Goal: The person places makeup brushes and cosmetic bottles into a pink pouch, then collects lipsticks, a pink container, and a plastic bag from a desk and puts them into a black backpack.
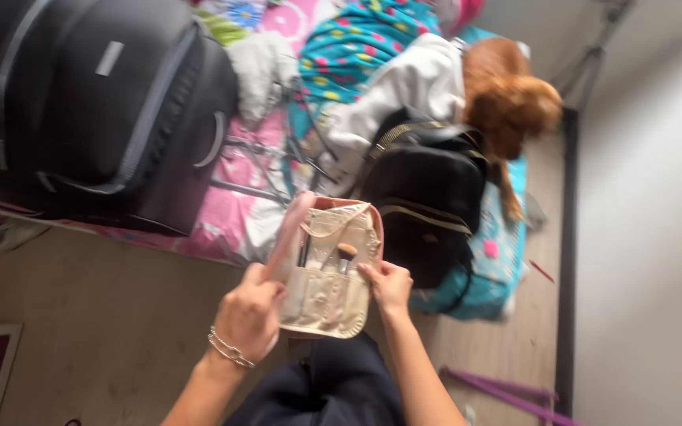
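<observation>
Two hands hold an open beige brush pouch point(330, 272) in front of a bed.

The left hand point(250, 315), a chain bracelet point(230, 349) at its wrist, grips the pouch's left edge with curled fingers; the right hand point(388, 285) pinches its right edge. The pouch has a pink outer flap folded back and stitched pockets inside; two brushes show in them, one with a tan tuft point(346, 252) and one dark handle to its left; any others are too blurred to count. Beyond the pouch lies the bed point(234, 213) with a pink cover. Up-left of the pouch lies one dark suitcase point(96, 102); just up-right of it, one black backpack point(428, 197); farther beyond, one brown plush toy point(511, 99).
</observation>
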